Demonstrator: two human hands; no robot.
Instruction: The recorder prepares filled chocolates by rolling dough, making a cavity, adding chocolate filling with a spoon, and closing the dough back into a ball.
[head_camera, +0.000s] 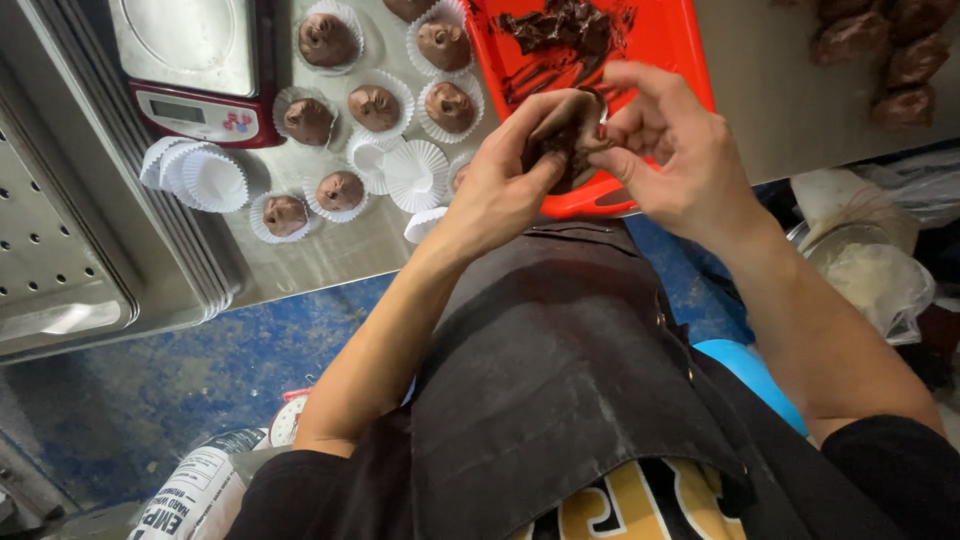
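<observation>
Chocolate dough lump (566, 142) pinched between left hand (500, 190) and right hand (680, 150), over red tray (680, 40) near edge. Shaping step judged underway; empty paper cup (415, 175) left of tray probably needed next.

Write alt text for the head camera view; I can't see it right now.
Both hands, left hand and right hand, pinch a lump of brown dough above a red tray. To the left, dough balls in white paper cups sit on a steel table beside a scale.
</observation>
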